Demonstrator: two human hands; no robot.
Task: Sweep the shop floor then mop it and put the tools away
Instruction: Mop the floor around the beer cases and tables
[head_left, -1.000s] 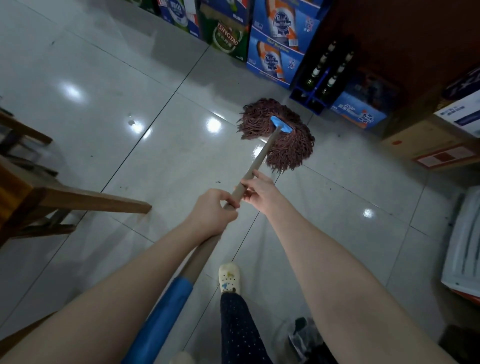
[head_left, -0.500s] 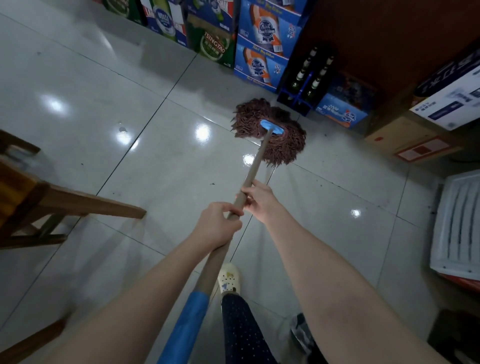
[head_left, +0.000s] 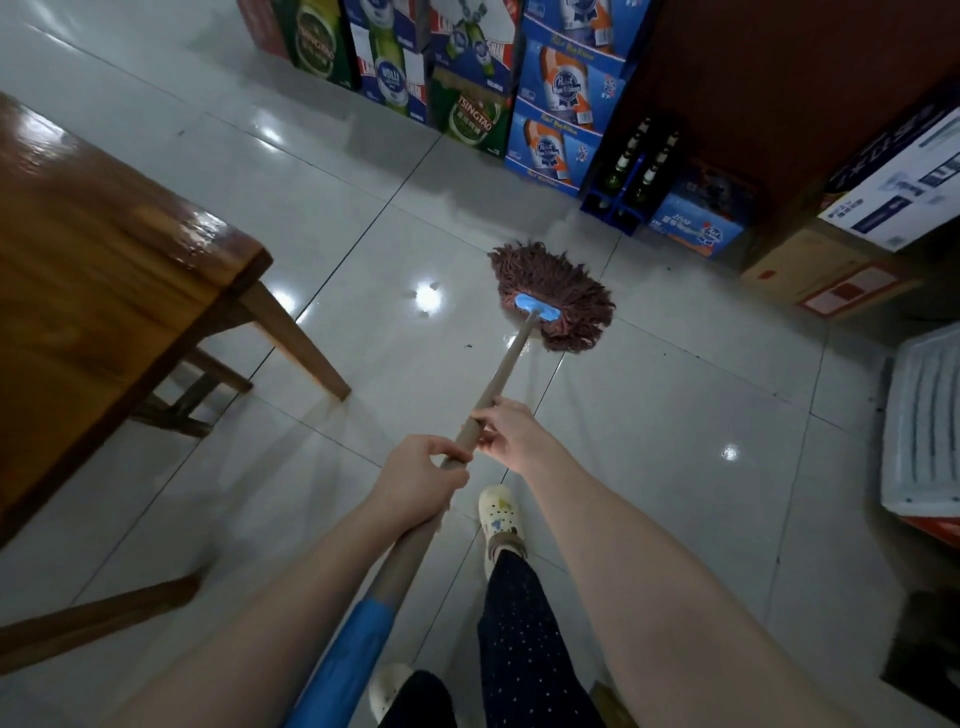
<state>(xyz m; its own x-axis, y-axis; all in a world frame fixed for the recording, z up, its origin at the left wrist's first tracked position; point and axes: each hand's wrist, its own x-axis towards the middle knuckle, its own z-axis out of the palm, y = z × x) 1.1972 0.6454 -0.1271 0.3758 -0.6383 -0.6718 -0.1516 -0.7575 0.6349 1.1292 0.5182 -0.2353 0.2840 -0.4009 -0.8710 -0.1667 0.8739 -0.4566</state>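
Glossy tiled floor (head_left: 649, 441) under shaggy brown mop head (head_left: 556, 291).

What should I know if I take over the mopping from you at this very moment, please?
The left grip holds the mop handle mid-shaft; the right grip holds it just ahead, nearer the head.
The mop head lies on the tiled floor, short of the beer cases, with the wooden table to the left.
Done: mopping is under way; wet streaks show by the table leg.
Left: dark specks beside the mop head, the rest of the floor, then putting the tools away.
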